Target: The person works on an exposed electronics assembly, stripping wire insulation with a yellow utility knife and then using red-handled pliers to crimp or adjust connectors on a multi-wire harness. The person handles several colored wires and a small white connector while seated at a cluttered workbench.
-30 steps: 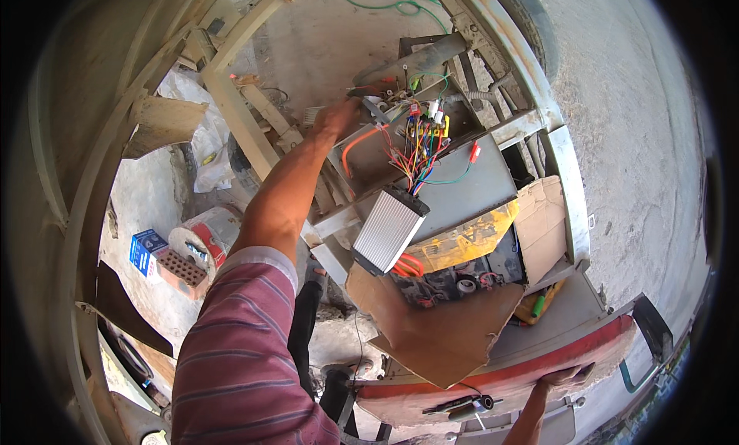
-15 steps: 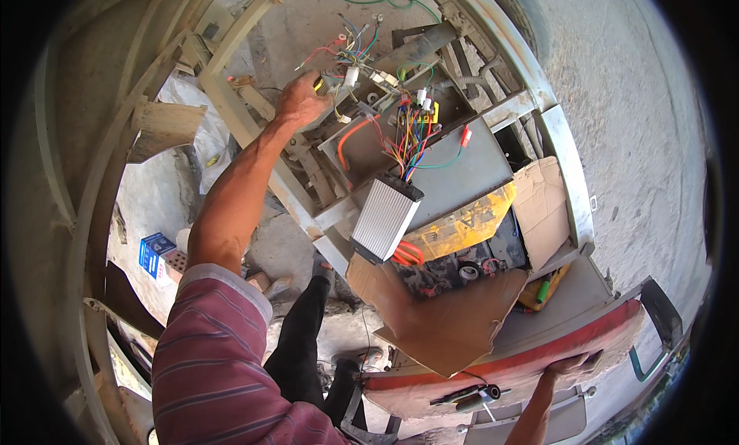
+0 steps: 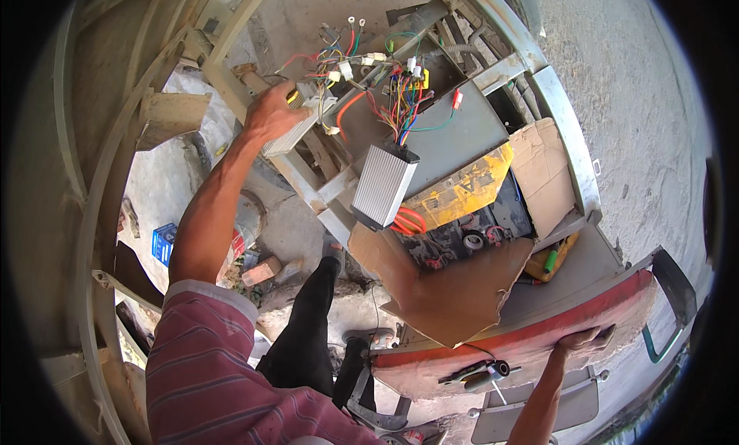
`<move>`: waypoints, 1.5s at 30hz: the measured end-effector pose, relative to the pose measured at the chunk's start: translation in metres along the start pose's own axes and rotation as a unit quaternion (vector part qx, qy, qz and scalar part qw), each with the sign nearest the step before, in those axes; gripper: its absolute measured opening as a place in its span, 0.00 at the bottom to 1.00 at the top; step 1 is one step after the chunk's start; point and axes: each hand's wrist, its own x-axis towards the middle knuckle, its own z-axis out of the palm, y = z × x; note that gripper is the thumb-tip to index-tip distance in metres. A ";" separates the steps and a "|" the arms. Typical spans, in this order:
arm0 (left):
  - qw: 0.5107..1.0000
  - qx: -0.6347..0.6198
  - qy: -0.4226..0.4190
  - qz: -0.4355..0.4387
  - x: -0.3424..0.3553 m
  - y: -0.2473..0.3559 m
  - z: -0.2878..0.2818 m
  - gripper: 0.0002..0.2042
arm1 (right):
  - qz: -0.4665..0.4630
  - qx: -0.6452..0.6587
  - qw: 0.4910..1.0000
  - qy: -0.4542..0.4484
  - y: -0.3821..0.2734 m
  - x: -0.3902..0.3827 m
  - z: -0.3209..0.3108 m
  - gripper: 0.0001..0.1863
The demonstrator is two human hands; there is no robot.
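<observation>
On my head feed, I take the silver ribbed box as landmark. Up and left of it, I see the left hand with fingers clasping a pale finned unit, beside loose wires and connectors. Down and right of the box, the right hand lies on a red-edged pad, fingers extended. A yellow panel sits just right of the box.
</observation>
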 end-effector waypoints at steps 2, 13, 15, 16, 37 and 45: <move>1.000 -0.010 -0.013 0.000 -0.008 0.001 -0.003 0.23 | -0.013 0.009 1.000 0.010 -0.002 0.000 0.000 0.45; 0.991 -0.061 -0.123 -0.001 -0.047 0.003 0.000 0.24 | -0.020 -0.014 1.000 0.008 -0.001 0.000 -0.001 0.46; 0.990 -0.078 -0.110 0.035 -0.053 -0.002 0.011 0.26 | -0.029 -0.022 0.999 0.008 -0.002 0.000 -0.001 0.44; 0.991 -0.078 -0.105 0.042 -0.055 -0.005 0.016 0.26 | -0.042 -0.031 0.999 0.008 -0.002 0.000 -0.001 0.43; 0.982 -0.089 -0.165 0.001 -0.060 -0.008 0.023 0.27 | -0.029 -0.033 0.999 0.009 -0.006 0.000 -0.003 0.42; 0.996 -0.015 -0.081 0.013 -0.069 -0.011 0.036 0.23 | 0.014 -0.030 0.999 -0.005 -0.008 0.000 -0.004 0.42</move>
